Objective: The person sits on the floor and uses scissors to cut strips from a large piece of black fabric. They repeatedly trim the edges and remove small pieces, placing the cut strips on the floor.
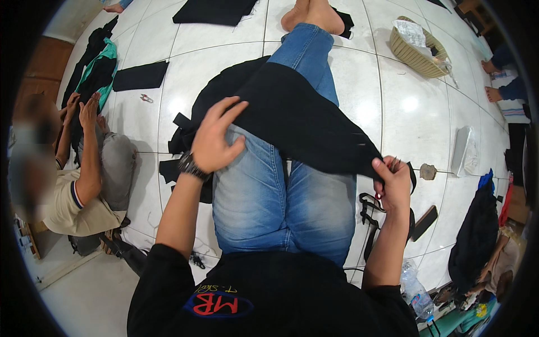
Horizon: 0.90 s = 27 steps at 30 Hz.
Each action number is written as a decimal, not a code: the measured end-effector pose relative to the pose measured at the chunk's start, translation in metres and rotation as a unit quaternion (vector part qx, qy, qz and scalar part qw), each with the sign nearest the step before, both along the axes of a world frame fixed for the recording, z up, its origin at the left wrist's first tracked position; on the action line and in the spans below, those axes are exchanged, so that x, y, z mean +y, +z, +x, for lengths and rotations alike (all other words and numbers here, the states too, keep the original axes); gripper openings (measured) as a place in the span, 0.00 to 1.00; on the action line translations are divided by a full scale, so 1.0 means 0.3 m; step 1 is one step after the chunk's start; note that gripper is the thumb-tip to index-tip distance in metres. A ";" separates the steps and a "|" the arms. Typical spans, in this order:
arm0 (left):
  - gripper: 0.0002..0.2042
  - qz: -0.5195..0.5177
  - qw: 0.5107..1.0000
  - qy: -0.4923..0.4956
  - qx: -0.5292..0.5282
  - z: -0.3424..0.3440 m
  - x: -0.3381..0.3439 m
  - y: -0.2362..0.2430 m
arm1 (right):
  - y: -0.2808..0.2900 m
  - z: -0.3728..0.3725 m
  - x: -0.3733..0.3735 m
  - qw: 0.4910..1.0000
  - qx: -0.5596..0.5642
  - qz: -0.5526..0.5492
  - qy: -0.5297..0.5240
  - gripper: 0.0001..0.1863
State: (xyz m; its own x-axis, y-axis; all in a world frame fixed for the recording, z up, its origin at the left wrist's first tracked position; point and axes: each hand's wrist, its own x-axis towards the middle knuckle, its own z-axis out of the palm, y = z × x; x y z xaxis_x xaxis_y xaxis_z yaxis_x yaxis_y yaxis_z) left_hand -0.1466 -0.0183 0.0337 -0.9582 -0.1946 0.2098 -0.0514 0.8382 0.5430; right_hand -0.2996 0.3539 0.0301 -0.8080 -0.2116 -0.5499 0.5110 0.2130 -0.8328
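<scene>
A piece of black cloth [303, 118] lies across my legs in blue jeans, spread from beyond my left knee to the right. My left hand [216, 137] rests at its left part with the fingers apart, the fingertips on the cloth and the thumb over the jeans. At the right end my right hand [393, 180] pinches the cloth's narrow corner between thumb and fingers. Thin metal tips and a bit of red show at that hand, perhaps small thread snips tucked in the palm; most of it is hidden.
Folded black cloths [140, 76] lie on the white tiles. Small snips [146, 98] are nearby. A woven basket [418, 50] stands far right; a phone [424, 223], black straps [370, 216] and a plastic bottle [421, 303] lie at right. A person [84, 185] sits at left handling cloth.
</scene>
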 end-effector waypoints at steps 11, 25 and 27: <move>0.22 -0.178 0.983 -0.039 0.007 0.153 -0.159 0.152 | 0.077 0.051 -0.010 0.976 0.037 0.119 0.176 0.10; 0.11 0.102 0.939 -0.328 -0.014 -0.335 0.498 -0.093 | -0.134 0.161 0.111 0.983 -0.058 -0.147 -0.089 0.11; 0.11 0.031 0.919 -0.382 -0.091 -0.390 0.555 -0.156 | -0.147 0.164 0.095 0.964 -0.111 -0.192 -0.146 0.09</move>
